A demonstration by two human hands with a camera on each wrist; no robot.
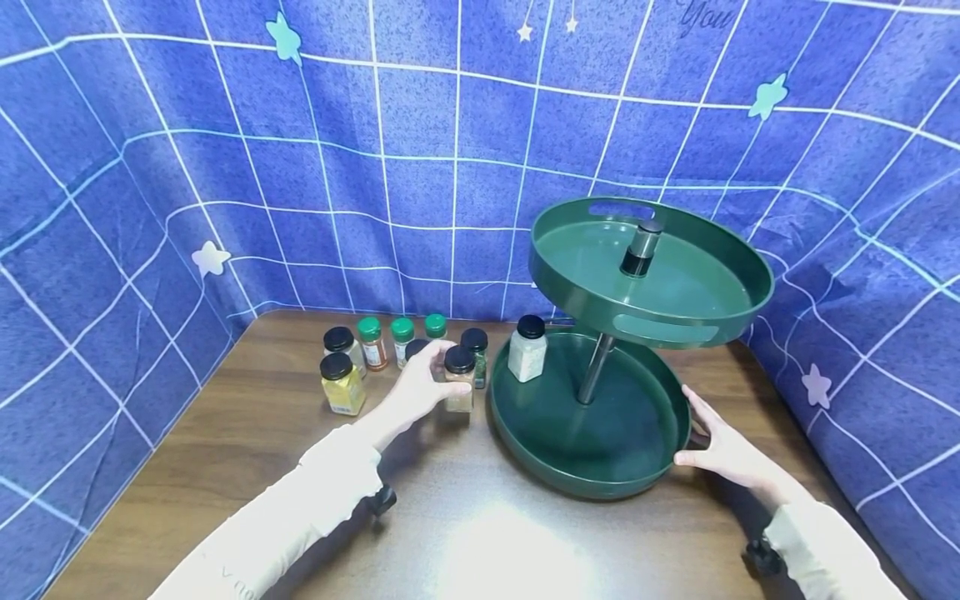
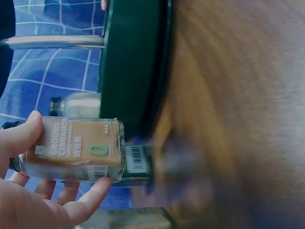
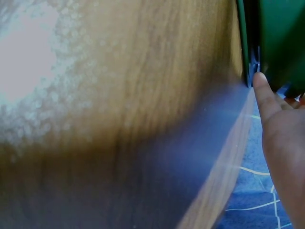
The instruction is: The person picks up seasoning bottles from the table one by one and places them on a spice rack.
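- We saw the left hand (image 1: 426, 382) pinching the cinnamon jar (image 1: 460, 390), thumb on one side and bent fingers on the other; the jar was roughly upright between them, its base off the table (image 1: 262, 408).
- We saw the right hand (image 1: 726, 452) with its thumb spread wide from the forefinger, both at the outer wall of the lower tray (image 1: 577, 477); we could not tell how its other fingers lay.
- Just beyond the left fingers, to their right, we found the herb jar (image 1: 479, 367) standing.
- Partly hidden behind those fingers, we made out a black-capped jar (image 1: 416, 347).
- Past it, we counted three green-capped jars (image 1: 402, 338).
- Left of the left fingers, we noted the yellow jar (image 1: 343, 390), with the pale jar (image 1: 353, 356) just behind it.
- Right of the left fingers, we saw the white jar (image 1: 527, 356) inside the lower tray.
- Left of the right fingers, we saw the post (image 1: 596, 372); above them and farther off was the upper tray (image 1: 690, 275).
- Beyond all the fingers, we saw the blue curtain (image 1: 420, 117).
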